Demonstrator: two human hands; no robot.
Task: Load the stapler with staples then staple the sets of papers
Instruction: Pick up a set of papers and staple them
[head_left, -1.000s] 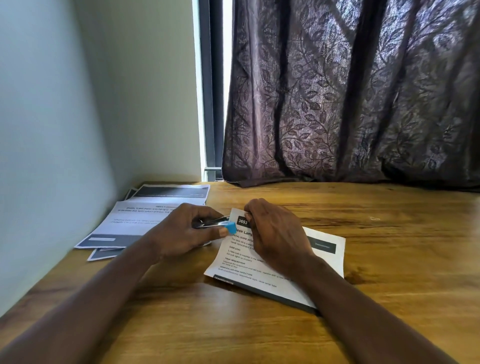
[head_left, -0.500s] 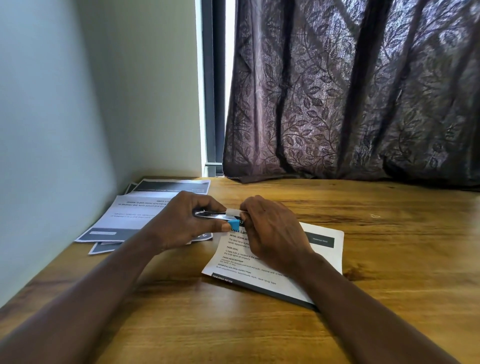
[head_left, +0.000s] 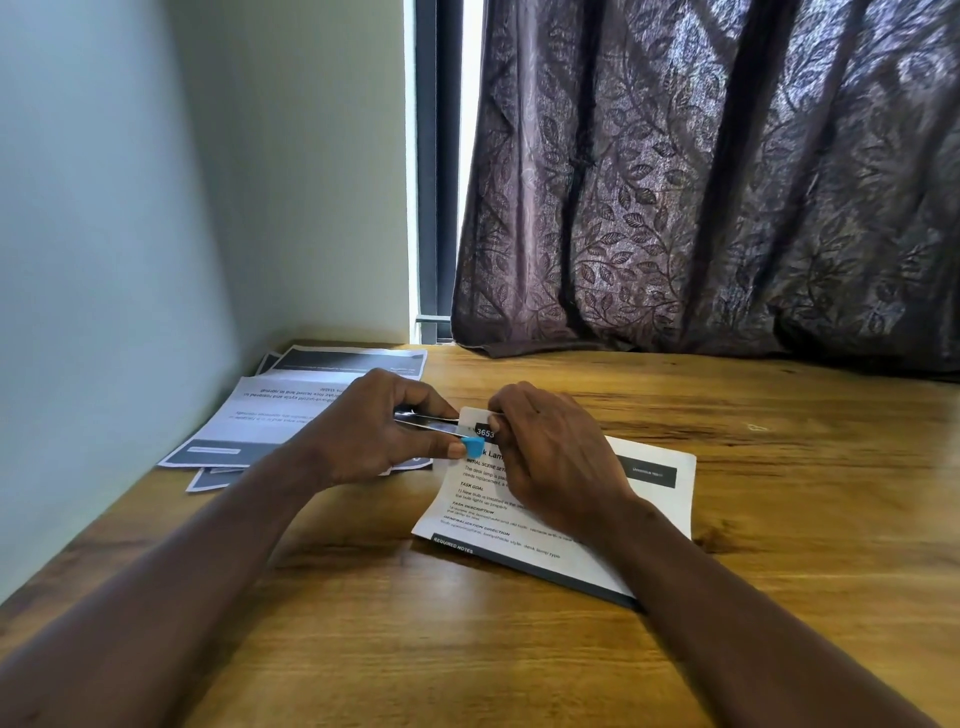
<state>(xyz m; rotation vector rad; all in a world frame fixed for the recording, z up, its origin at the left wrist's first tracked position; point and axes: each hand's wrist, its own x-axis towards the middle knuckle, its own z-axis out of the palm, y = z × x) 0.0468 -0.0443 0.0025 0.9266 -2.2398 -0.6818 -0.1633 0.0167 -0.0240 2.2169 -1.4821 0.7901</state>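
My left hand (head_left: 363, 431) grips a small metal stapler (head_left: 431, 423) with a blue tip, fingers over it and thumb under it. The stapler's jaws sit at the top left corner of a printed paper set (head_left: 649, 499) lying on the wooden table (head_left: 779, 545). My right hand (head_left: 556, 457) rests on that paper set and pinches its lifted corner next to the stapler. Most of the stapler's body is hidden inside my left hand.
A second pile of printed sheets (head_left: 280, 415) lies at the back left against the pale wall (head_left: 104, 260). A dark leaf-patterned curtain (head_left: 701, 182) hangs along the table's far edge. A tiny bent staple (head_left: 756, 427) lies on the wood to the right.
The paper's top left corner has been lifted off the table into the stapler's jaws. Both hands stay close together at that corner.
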